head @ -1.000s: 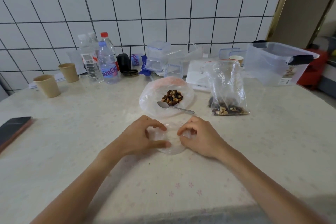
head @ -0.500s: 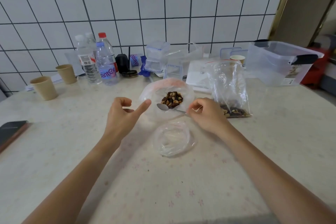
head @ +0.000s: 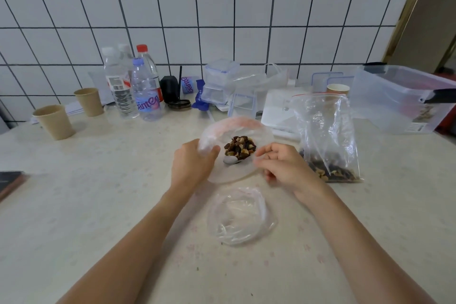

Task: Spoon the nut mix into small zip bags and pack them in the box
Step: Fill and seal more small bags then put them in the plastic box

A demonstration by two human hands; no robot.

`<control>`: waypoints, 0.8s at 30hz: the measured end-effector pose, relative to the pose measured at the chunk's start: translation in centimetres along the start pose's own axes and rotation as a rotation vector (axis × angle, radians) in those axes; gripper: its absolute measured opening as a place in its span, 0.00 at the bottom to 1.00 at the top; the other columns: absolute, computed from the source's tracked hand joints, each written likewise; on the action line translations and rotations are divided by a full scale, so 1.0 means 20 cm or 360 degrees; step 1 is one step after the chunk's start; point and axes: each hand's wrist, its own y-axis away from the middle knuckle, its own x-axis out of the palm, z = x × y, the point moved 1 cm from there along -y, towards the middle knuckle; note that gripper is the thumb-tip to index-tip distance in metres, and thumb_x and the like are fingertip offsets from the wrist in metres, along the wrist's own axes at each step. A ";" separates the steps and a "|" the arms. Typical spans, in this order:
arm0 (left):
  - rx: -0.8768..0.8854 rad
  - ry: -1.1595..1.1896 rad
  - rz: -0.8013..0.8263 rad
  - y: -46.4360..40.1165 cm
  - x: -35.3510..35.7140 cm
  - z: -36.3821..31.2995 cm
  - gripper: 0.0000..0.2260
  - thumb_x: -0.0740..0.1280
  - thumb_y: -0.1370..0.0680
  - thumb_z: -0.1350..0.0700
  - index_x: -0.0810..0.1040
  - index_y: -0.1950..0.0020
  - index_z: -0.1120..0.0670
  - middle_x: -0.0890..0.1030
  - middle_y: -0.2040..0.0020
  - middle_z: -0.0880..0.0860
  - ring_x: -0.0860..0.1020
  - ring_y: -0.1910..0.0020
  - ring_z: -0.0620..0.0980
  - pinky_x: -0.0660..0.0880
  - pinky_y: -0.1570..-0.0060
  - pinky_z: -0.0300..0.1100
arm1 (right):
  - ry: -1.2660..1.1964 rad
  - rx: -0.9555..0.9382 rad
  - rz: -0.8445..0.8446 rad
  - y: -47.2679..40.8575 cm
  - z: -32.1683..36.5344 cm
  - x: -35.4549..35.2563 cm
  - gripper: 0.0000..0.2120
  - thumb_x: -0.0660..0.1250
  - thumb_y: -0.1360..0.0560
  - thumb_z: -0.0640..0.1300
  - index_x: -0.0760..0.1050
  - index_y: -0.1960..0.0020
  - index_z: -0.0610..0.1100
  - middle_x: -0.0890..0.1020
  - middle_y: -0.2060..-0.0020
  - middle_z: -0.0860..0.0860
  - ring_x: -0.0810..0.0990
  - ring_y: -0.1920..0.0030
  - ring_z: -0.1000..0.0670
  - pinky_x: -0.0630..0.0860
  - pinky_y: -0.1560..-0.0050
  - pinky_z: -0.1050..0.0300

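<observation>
- The left hand point(head: 193, 164) pinches the near rim of the wide open bag point(head: 237, 126) holding the nut mix point(head: 240, 147).
- The right hand point(head: 283, 168) curls its fingers at the spoon point(head: 229, 160); whether they grip the handle is unclear.
- An empty small zip bag point(head: 240, 216) lies open just below.
- Likely step: scoop, then carry across.
- The clear box point(head: 399, 99) sits far right, behind a standing nut bag point(head: 325, 136).

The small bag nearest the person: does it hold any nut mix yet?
No, the small bag lies open and empty on the table, apart from both hands.
</observation>
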 end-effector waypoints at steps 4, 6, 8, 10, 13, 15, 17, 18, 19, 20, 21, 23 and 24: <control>0.0155 0.0092 -0.0079 0.01 0.02 0.03 0.14 0.68 0.21 0.46 0.79 0.62 0.52 0.81 0.68 0.51 0.80 0.67 0.53 0.74 0.69 0.47 | -0.0309 -0.0095 -0.0074 -0.01 0.03 0.00 0.04 0.70 0.20 0.40 0.81 0.48 0.39 0.86 0.64 0.46 0.86 0.63 0.46 0.77 0.69 0.58; 0.0195 0.0144 -0.0109 0.02 0.02 0.04 0.12 0.68 0.19 0.48 0.78 0.61 0.51 0.81 0.67 0.50 0.80 0.66 0.54 0.76 0.68 0.51 | -0.0331 -0.0153 -0.0132 0.00 0.05 0.00 0.05 0.69 0.19 0.41 0.81 0.48 0.39 0.88 0.61 0.45 0.88 0.60 0.46 0.78 0.69 0.59; 0.0224 0.0196 -0.0147 0.02 0.01 0.03 0.09 0.68 0.19 0.51 0.79 0.58 0.51 0.81 0.66 0.50 0.81 0.64 0.56 0.77 0.67 0.53 | -0.0336 -0.0274 -0.0251 0.01 0.06 -0.02 0.06 0.68 0.18 0.41 0.80 0.49 0.39 0.87 0.61 0.44 0.87 0.60 0.48 0.77 0.69 0.59; 0.0234 0.0223 -0.0177 0.01 0.00 0.02 0.07 0.68 0.19 0.53 0.80 0.55 0.53 0.82 0.64 0.50 0.81 0.64 0.55 0.77 0.67 0.52 | -0.0153 -0.0476 -0.0398 0.02 0.08 -0.04 0.07 0.65 0.16 0.42 0.78 0.50 0.39 0.86 0.64 0.45 0.85 0.64 0.51 0.76 0.68 0.59; 0.0274 0.0165 -0.0213 0.01 0.00 0.00 0.05 0.68 0.19 0.55 0.80 0.55 0.52 0.81 0.64 0.48 0.80 0.64 0.50 0.75 0.69 0.46 | 0.0186 -0.0717 -0.0533 0.05 0.09 -0.04 0.09 0.60 0.14 0.45 0.74 0.51 0.43 0.84 0.67 0.46 0.76 0.73 0.58 0.71 0.67 0.65; 0.0282 0.0151 -0.0198 0.01 0.00 -0.01 0.05 0.68 0.19 0.54 0.80 0.55 0.51 0.82 0.64 0.48 0.80 0.64 0.50 0.76 0.69 0.47 | 0.0358 -0.0794 -0.0551 0.06 0.10 -0.04 0.10 0.57 0.14 0.46 0.72 0.50 0.43 0.82 0.67 0.46 0.74 0.73 0.56 0.68 0.69 0.64; 0.0291 0.0139 -0.0180 0.02 0.00 -0.01 0.07 0.68 0.19 0.53 0.80 0.56 0.52 0.82 0.64 0.49 0.81 0.64 0.51 0.77 0.68 0.49 | 0.0527 -0.0839 -0.0557 0.07 0.09 -0.02 0.11 0.56 0.13 0.47 0.71 0.50 0.43 0.81 0.67 0.45 0.74 0.71 0.51 0.70 0.69 0.54; 0.0298 0.0128 -0.0174 0.01 -0.01 -0.02 0.08 0.68 0.19 0.53 0.80 0.56 0.53 0.82 0.64 0.50 0.81 0.63 0.52 0.79 0.67 0.52 | 0.0574 -0.0845 -0.0544 0.07 0.09 -0.02 0.11 0.55 0.13 0.47 0.70 0.50 0.43 0.81 0.66 0.44 0.74 0.70 0.49 0.70 0.68 0.50; 0.0304 0.0116 -0.0169 0.01 -0.01 -0.02 0.08 0.68 0.19 0.53 0.79 0.57 0.54 0.83 0.63 0.50 0.81 0.63 0.53 0.79 0.66 0.53 | 0.0583 -0.0842 -0.0519 0.06 0.08 -0.01 0.10 0.55 0.13 0.46 0.70 0.49 0.43 0.81 0.66 0.43 0.74 0.70 0.48 0.70 0.67 0.49; 0.0315 0.0098 -0.0168 0.01 -0.01 -0.02 0.08 0.68 0.19 0.53 0.79 0.57 0.53 0.83 0.63 0.50 0.81 0.63 0.52 0.80 0.65 0.52 | 0.0582 -0.0836 -0.0493 0.06 0.08 -0.01 0.10 0.55 0.13 0.46 0.70 0.50 0.44 0.81 0.65 0.42 0.73 0.70 0.48 0.70 0.67 0.49; 0.0336 0.0073 -0.0171 0.01 -0.02 -0.01 0.09 0.68 0.19 0.52 0.78 0.58 0.52 0.82 0.64 0.50 0.81 0.64 0.51 0.79 0.67 0.49 | 0.0599 -0.0840 -0.0481 0.06 0.07 0.00 0.10 0.54 0.13 0.47 0.69 0.50 0.44 0.81 0.65 0.42 0.74 0.70 0.48 0.71 0.67 0.48; 0.0415 0.0021 -0.0171 0.01 -0.03 -0.01 0.10 0.68 0.19 0.53 0.77 0.61 0.51 0.79 0.67 0.48 0.76 0.69 0.45 0.71 0.73 0.40 | 0.0671 -0.0885 -0.0495 0.07 0.07 0.00 0.12 0.53 0.14 0.50 0.70 0.49 0.45 0.80 0.66 0.45 0.76 0.69 0.46 0.73 0.66 0.43; 0.0462 0.0005 -0.0165 0.01 -0.03 -0.01 0.11 0.68 0.19 0.54 0.76 0.62 0.50 0.78 0.69 0.47 0.75 0.70 0.45 0.68 0.74 0.37 | 0.0688 -0.0898 -0.0500 0.06 0.07 0.00 0.12 0.53 0.14 0.50 0.70 0.49 0.45 0.80 0.67 0.46 0.77 0.68 0.45 0.74 0.66 0.42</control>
